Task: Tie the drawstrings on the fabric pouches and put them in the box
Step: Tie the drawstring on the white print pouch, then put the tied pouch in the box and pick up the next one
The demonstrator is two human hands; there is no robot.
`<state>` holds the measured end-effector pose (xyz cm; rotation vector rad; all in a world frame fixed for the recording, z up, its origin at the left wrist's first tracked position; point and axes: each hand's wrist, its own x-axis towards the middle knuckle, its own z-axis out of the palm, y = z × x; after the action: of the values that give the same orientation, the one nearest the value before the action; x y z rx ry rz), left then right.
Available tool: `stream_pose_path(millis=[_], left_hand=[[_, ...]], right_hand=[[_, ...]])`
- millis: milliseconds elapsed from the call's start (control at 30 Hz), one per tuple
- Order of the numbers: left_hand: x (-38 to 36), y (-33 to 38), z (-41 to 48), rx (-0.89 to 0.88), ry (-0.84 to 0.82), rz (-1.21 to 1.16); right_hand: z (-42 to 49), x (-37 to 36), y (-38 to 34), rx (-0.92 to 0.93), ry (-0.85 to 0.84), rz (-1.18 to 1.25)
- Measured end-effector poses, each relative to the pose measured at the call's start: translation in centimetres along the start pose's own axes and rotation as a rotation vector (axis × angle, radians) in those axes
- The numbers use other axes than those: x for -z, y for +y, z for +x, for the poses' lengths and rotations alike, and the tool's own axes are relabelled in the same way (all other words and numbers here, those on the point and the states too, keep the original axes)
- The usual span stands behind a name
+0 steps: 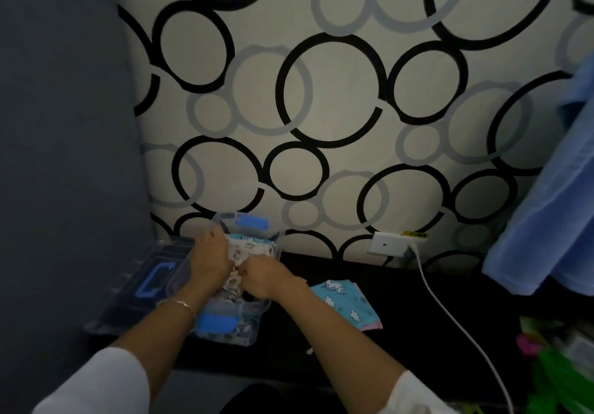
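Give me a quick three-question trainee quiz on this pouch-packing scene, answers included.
1. True or false: the turquoise pouch lies inside the clear box.
2. Which wrist wears the bracelet? A left, B right.
3. Fill in: the left hand and right hand grip the white patterned pouch above the ____.
Key: 1 false, it lies on the table beside it; 2 A; 3 clear box.

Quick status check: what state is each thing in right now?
clear box: open, pouches inside.
lid: off, lying left of the box.
white printed pouch: at the box opening, gripped two-handed.
left hand: gripping that pouch.
right hand: gripping that pouch.
blue pouch: flat on the table, outside the box.
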<state>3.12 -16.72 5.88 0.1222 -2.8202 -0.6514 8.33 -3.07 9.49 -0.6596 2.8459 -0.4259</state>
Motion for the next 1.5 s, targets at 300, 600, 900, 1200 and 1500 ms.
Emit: stream_pose_path(millis=[300,600,900,1200,1500], left_hand=[[-0.4,-1.2,-0.8,-0.212,-0.539,0.047],[-0.4,-0.7,-0.7,-0.246,-0.29,0.086],[-2.2,-1.0,0.0,-0.32,-0.498,0.317],[-0.7,0.1,-0.6,-0.311,-0.529,0.556],[-0.5,13.0,-5.2,-0.587,-0.296,-0.077]], right_hand=[[1.3,-2.1,0.3,0.0,-0.197,-0.42],[-1.3,-1.5,1.4,-0.063,0.274,0.137],[-7.3,-7.1,11.0,-0.725,0.014,0.167],[-8.6,-9.9,12.9,-0.707,0.142,0.17],[-10.2,-2.9,15.2,-0.487,0.401,0.32]])
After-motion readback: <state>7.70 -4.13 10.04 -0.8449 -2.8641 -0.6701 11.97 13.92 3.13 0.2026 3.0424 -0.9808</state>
